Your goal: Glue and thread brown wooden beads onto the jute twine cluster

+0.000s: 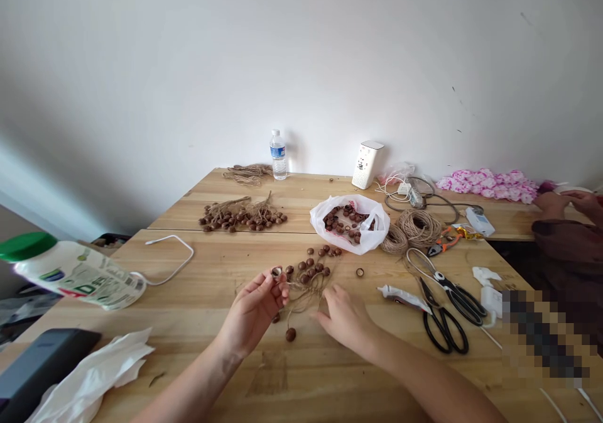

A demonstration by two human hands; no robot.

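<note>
My left hand (257,310) pinches a hollow brown nutshell (276,273) between thumb and fingers, its opening facing up. My right hand (346,317) is low over the table, thumb apart from its bent fingers, beside thin twine strands (301,298). I see nothing held in it; the fingertips are partly hidden. Between and beyond my hands lies a loose bunch of brown nutshells (311,273) on twine. One strung nutshell (291,334) rests nearer to me. A lone shell ring (360,273) lies to the right of the bunch.
A white plastic bag (325,237) holds more shells. Twine rolls (419,227), pliers (445,242), scissors (445,329) and a tube (404,298) lie right. Strung shell bunches (242,217) and a water bottle (278,159) are behind. A large white bottle (89,275) stands left. Another person's hands (577,202) show far right.
</note>
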